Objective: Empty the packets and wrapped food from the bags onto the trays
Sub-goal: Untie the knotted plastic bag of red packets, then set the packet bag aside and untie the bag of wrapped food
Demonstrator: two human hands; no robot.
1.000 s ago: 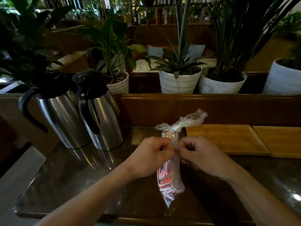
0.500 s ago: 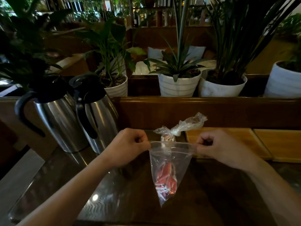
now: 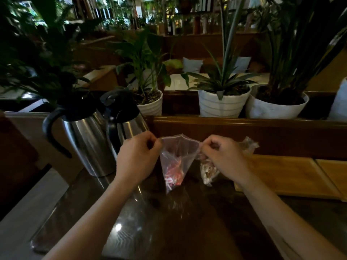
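Clear bag (image 3: 176,162) hangs mouth-up, pinched between your left hand (image 3: 138,158) and right hand (image 3: 223,158); tray (image 3: 281,175) lies rightward, nearer your right.

Two hands are in view: the left hand (image 3: 138,159) and the right hand (image 3: 223,158). Two clear plastic bags show: one open bag (image 3: 175,162) with red and white packets, too many and too blurred to count, and one knotted bag (image 3: 209,170) at its 3 o'clock. Two wooden trays lie at 3 o'clock on the bench (image 3: 169,222): the near tray (image 3: 285,175) and the far tray (image 3: 334,173). Two steel jugs stand at 10 o'clock: one (image 3: 84,139), another (image 3: 129,124). Four white plant pots line 12 o'clock: first (image 3: 152,106), second (image 3: 222,104), third (image 3: 272,109), fourth (image 3: 339,106).
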